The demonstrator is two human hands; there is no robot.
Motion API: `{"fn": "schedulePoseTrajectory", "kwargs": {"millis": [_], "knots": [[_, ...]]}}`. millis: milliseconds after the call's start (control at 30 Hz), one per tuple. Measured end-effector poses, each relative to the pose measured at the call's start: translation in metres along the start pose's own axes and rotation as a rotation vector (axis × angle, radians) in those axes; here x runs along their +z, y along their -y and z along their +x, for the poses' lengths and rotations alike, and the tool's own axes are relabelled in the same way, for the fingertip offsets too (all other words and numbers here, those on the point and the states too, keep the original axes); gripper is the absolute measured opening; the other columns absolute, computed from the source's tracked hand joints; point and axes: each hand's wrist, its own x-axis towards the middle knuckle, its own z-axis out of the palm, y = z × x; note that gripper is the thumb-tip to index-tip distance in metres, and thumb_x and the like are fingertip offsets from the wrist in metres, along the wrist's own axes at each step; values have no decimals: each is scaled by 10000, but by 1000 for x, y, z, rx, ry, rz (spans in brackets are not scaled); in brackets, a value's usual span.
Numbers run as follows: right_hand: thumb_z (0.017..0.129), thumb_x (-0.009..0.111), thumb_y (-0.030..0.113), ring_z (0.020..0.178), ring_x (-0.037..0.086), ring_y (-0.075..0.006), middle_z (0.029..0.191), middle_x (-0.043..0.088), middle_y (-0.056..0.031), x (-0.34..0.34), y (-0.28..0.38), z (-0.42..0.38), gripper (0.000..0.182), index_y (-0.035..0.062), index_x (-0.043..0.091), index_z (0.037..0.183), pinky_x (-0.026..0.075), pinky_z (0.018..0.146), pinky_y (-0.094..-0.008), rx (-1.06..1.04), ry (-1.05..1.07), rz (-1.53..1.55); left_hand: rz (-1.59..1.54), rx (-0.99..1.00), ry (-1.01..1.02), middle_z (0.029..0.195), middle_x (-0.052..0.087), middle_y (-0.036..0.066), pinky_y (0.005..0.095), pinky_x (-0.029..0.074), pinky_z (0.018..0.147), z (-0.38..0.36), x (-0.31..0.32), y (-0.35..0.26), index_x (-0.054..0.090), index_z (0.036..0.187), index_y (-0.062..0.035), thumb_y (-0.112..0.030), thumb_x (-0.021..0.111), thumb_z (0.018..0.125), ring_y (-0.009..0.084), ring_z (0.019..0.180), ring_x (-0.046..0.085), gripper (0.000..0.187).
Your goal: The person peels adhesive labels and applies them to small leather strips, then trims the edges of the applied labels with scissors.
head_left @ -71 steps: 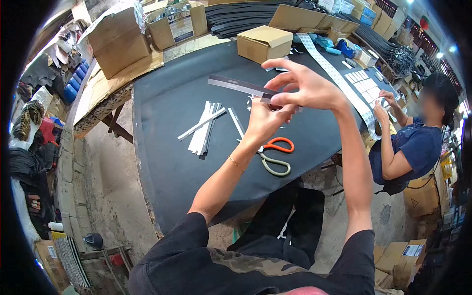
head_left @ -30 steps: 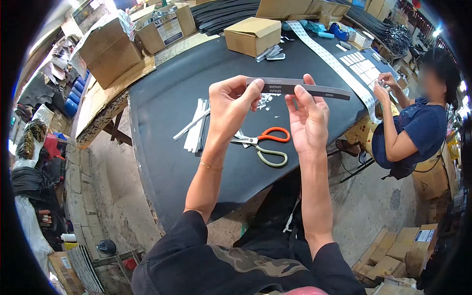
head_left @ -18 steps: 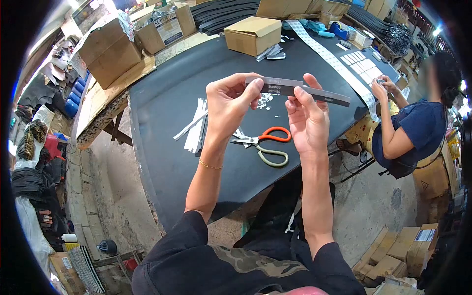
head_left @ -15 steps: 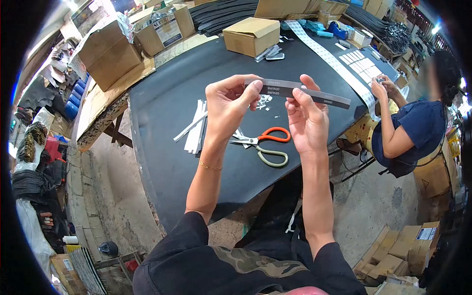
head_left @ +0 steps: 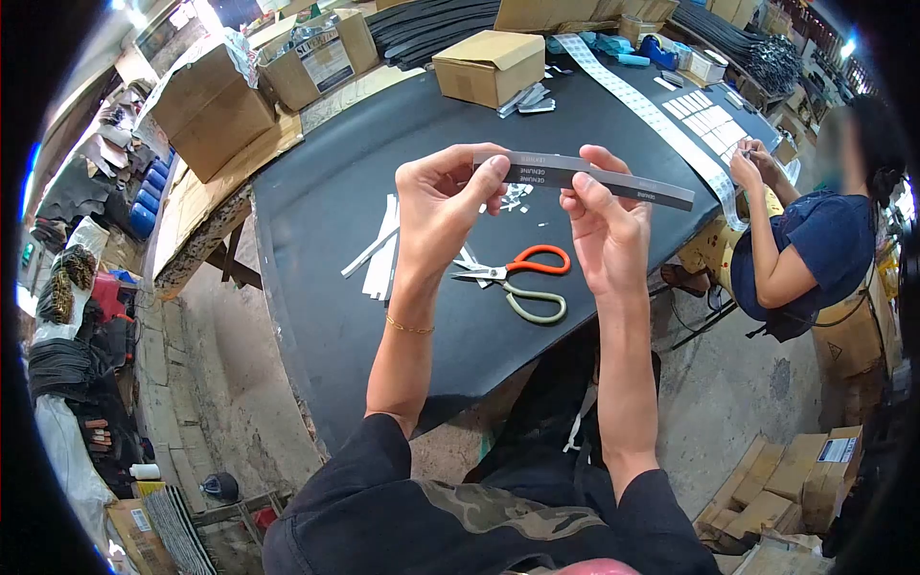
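Observation:
Above the black tabletop, my left hand (head_left: 443,196) and my right hand (head_left: 609,225) hold up printed label strips (head_left: 548,175) between thumb and fingers. The strips are dark grey, overlap lengthwise and carry the word GENUINE in pale letters. Their right end sticks out past my right hand. Below, between my forearms, lie scissors (head_left: 496,273) with one orange and one pale green handle, blades pointing left. A bundle of white strips (head_left: 383,259) lies beside my left forearm, partly hidden by it. Small white cut pieces (head_left: 517,196) are scattered behind my hands.
A cardboard box (head_left: 489,72) stands at the table's back, with a pile of grey-white strips (head_left: 526,101) before it. A long white sheet roll (head_left: 652,125) runs along the right. Another person (head_left: 805,230) sits there, hands near rows of white pieces (head_left: 704,120).
Both hands stay closed on the strips. My right hand has shifted slightly right with the strips' end. The other person's hands have moved a little.

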Motion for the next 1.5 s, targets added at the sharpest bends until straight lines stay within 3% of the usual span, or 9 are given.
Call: {"fn": "schedulePoseTrajectory", "kwargs": {"millis": [267,633,700,833,1033,1500], "knots": [[797,633,-46,674,656,-148,832,648,-126,-3,3,0,273,-65,592,1066,559,638,-222,-28,46,-7,12,11,10,659,634,75,192,451,492,-2,4,-2,679,918,55,-64,650,841,79,552,564,145],[794,643,-38,663,638,-133,788,626,-82,-2,2,1,336,-46,556,1119,542,616,-213,-60,8,-52,62,49,1,671,628,70,196,451,489,-3,6,2,671,933,53,-99,648,848,86,548,567,175],[794,643,-38,668,637,-133,791,626,-82,-2,1,0,342,-44,553,1124,542,619,-216,-61,2,-38,-109,-17,-4,756,628,107,244,470,518,-4,12,3,620,997,75,-131,623,868,120,590,571,243],[804,632,-28,680,619,-118,812,613,-47,-2,-2,1,388,-37,513,1173,527,628,-218,-65,13,-28,-315,-131,50,764,616,99,238,472,530,-9,27,10,602,1024,87,-172,676,840,106,627,571,326],[788,641,-34,706,626,-133,805,619,-86,-1,-5,1,365,-46,537,1138,517,645,-243,-71,15,-93,-238,-81,-10,723,631,74,258,440,529,-15,42,20,666,832,28,-54,638,851,123,600,551,89],[779,666,-8,702,603,-124,773,608,-70,0,-2,-1,402,-57,517,1149,499,653,-243,-85,-28,-228,-202,-79,-28,718,639,95,259,445,530,-15,38,25,668,842,46,-39,643,842,124,592,554,88]]}}
